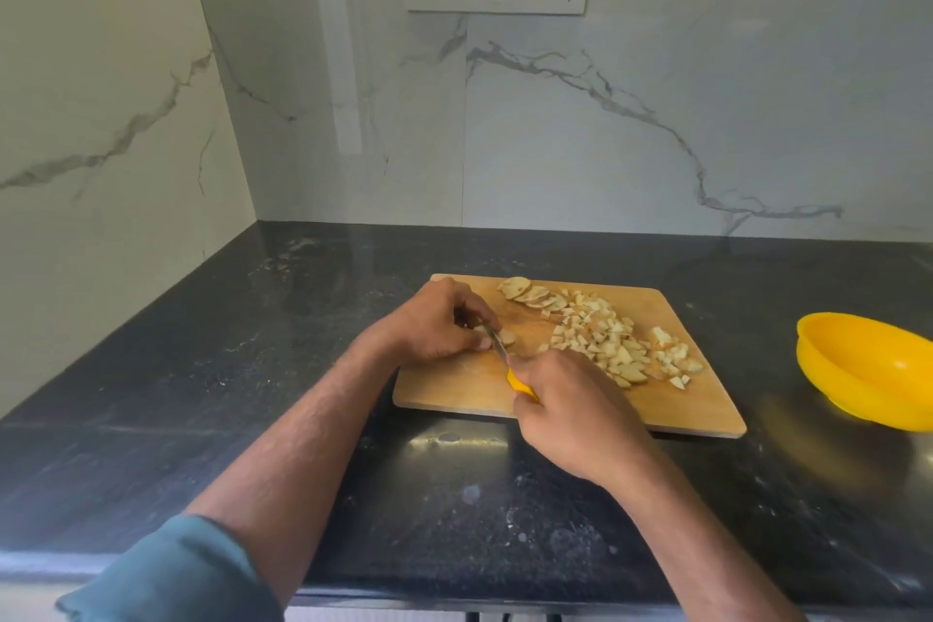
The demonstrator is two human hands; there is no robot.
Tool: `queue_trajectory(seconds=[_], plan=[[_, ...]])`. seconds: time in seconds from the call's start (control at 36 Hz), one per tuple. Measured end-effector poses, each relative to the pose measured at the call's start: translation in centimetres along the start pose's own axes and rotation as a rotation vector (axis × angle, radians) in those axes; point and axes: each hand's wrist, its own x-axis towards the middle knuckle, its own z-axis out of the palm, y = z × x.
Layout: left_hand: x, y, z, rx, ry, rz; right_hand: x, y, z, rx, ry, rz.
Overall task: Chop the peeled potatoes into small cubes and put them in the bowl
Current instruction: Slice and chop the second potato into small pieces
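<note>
the right hand (565, 412) had its grip closed round the yellow handle of a knife (507, 361), fingers curled tight so that only a short piece of handle showed above the knuckles. the blade ran up and away from that grip to a potato piece (506, 337), its edge resting on or in the piece; which of the two was hard to make out. just beyond the blade, the left hand (436, 323) pinched the same piece, fingertips curled down over it and hiding most of it.

both hands worked over a wooden cutting board (454, 389) lying on the dark worktop (202, 369). to the right of the grip, a heap of potato cubes (618, 343) lay spread across the board, and beyond the heap, near the far edge, sat a short fanned row of potato slices (530, 293), still uncut.

well off to the right of the grip, clear of the board, a yellow bowl (868, 369) stood on the worktop, its right side cut off by the frame edge; no potato showed in the visible part.

a blue-green sleeve (171, 576) was pushed up the left arm at the bottom edge.
</note>
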Motion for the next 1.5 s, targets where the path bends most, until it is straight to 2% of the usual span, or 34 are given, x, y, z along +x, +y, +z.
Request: queue_trajectory(seconds=[0.22,0.33,0.53,0.64,0.89,1.25,1.5], plan=[[-0.1,-0.2,-0.1,-0.077,0.028,-0.065,-1.8,1.9,-1.8,0.095,-0.037,0.000],[-0.3,0.0,-0.4,-0.110,0.065,-0.093,-1.7,2.1,-2.1,0.255,0.085,0.022],[-0.6,-0.1,-0.9,-0.156,0.087,-0.123,0.3,0.2,1.1,0.223,0.197,0.034],[-0.7,0.1,-1.0,-0.201,0.088,-0.137,0.5,-0.3,1.9,0.113,0.200,0.032],[-0.7,0.3,-1.0,-0.225,0.093,-0.176,0.8,0.0,2.4,0.139,0.204,0.005],[-0.6,0.4,-0.9,-0.278,0.098,-0.229,1.4,0.4,1.9,0.154,0.094,0.041],[-0.5,0.6,-0.7,-0.272,0.113,-0.256,1.9,0.3,2.1,0.117,0.088,0.037]])
